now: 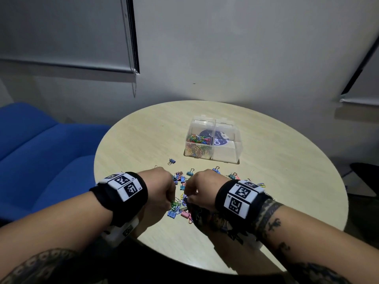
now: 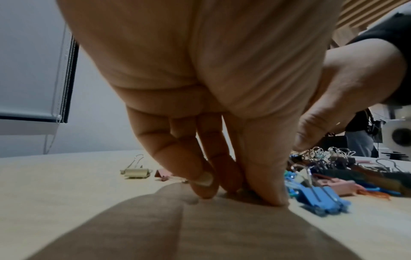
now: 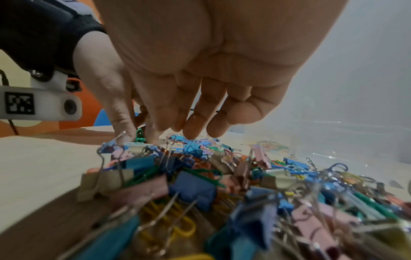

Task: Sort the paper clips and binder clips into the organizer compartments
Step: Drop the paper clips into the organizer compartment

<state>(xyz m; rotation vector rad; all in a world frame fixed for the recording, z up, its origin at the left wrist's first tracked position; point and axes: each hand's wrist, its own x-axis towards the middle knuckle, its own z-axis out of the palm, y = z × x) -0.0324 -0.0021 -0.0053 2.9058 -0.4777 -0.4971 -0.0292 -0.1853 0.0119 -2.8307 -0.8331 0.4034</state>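
A mixed pile of coloured binder clips and paper clips (image 1: pixel 182 189) lies on the round table (image 1: pixel 266 181) between both hands. My left hand (image 1: pixel 164 189) points down, thumb and fingertips (image 2: pixel 204 186) bunched together on the tabletop at the pile's left edge. Green paper clips (image 1: pixel 174 204) sit at those fingertips, and one green clip (image 3: pixel 140 137) stands upright there. My right hand (image 1: pixel 196 187) hovers over the pile (image 3: pixel 200 176) with its outer fingers (image 3: pixel 195 126) loosely curled. Its thumb and forefinger tips are hidden. Behind the pile stands the clear organizer (image 1: pixel 227 152), with paper clips (image 1: pixel 198 142) in its left compartments.
One blue binder clip (image 1: pixel 171 161) lies apart between the pile and the organizer. A cream binder clip (image 2: pixel 136 171) lies left of my left hand. A blue sofa (image 1: pixel 41 152) stands left of the table, and a wall is behind it.
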